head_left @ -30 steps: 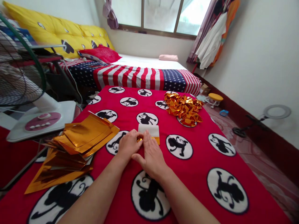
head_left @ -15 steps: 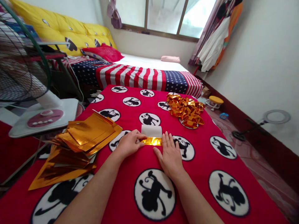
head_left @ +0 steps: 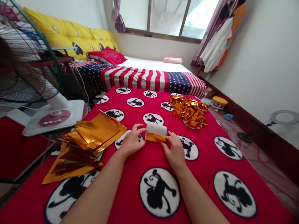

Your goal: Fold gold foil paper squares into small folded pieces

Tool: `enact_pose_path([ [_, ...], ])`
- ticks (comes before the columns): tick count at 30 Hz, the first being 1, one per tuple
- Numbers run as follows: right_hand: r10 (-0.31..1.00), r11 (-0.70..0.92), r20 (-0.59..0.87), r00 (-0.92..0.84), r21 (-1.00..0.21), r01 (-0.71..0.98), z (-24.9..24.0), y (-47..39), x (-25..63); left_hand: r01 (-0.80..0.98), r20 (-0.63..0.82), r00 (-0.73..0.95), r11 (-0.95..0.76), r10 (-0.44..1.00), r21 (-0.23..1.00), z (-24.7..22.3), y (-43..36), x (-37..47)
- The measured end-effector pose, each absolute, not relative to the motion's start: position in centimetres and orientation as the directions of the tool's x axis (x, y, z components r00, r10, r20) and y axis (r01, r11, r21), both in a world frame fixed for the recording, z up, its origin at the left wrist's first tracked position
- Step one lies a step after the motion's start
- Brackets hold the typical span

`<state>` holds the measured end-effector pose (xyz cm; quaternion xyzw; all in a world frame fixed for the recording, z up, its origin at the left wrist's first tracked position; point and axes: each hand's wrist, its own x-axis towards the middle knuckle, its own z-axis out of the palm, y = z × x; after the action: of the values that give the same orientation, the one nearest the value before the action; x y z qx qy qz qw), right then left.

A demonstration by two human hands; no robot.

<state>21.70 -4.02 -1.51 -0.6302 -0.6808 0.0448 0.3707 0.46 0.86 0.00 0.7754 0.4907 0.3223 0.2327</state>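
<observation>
A small sheet of foil paper (head_left: pixel 156 128) lies on the red cloth, its far part showing the white back and its near edge folded over as a gold strip. My right hand (head_left: pixel 174 150) pinches the right end of that strip between thumb and fingers. At the left end is my left hand (head_left: pixel 132 140), its thumb and fingers apart beside the paper. A stack of gold sheets (head_left: pixel 99 130) lies to the left of my left hand. Folded gold foil pieces (head_left: pixel 188 109) are heaped beyond my right hand.
The red cloth (head_left: pixel 198 193) has round black-and-white monkey prints. A fan (head_left: pixel 54 113) stands at the left edge. Behind is a bed (head_left: pixel 140 77) with a flag-patterned cover. A yellow stool (head_left: pixel 220 100) and a ring light (head_left: pixel 283 118) are on the right.
My right hand has gone from lying flat beside the paper to pinching the strip's right end. My left fingers have spread and let go of the left end. The view has shifted slightly.
</observation>
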Motion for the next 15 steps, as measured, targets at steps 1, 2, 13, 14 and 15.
enact_pose_path([
  [1,0.878,0.221,0.471,0.09,-0.565,0.795,-1.4,-4.0,21.7,0.613,0.302,0.308,-0.431,0.902,0.662,-0.1,1.0,0.5],
  [2,0.861,0.251,0.495,0.113,-0.608,0.754,-1.2,-4.1,21.7,0.608,0.341,0.31,-0.461,0.888,0.647,-0.2,1.1,0.5],
  [13,0.896,0.296,0.216,0.388,-0.942,-0.16,3.2,-4.6,20.0,0.088,0.424,0.07,-0.429,0.903,0.899,3.0,-1.5,4.2],
  [14,0.91,0.279,0.193,0.368,-0.94,-0.198,3.3,-4.4,20.0,-0.014,0.332,0.079,-0.332,0.94,0.943,2.9,-1.7,4.6],
  [15,0.921,0.258,0.169,0.351,-0.94,-0.225,3.2,-4.3,20.0,-0.091,0.257,0.069,-0.251,0.964,0.964,2.7,-1.7,4.9],
])
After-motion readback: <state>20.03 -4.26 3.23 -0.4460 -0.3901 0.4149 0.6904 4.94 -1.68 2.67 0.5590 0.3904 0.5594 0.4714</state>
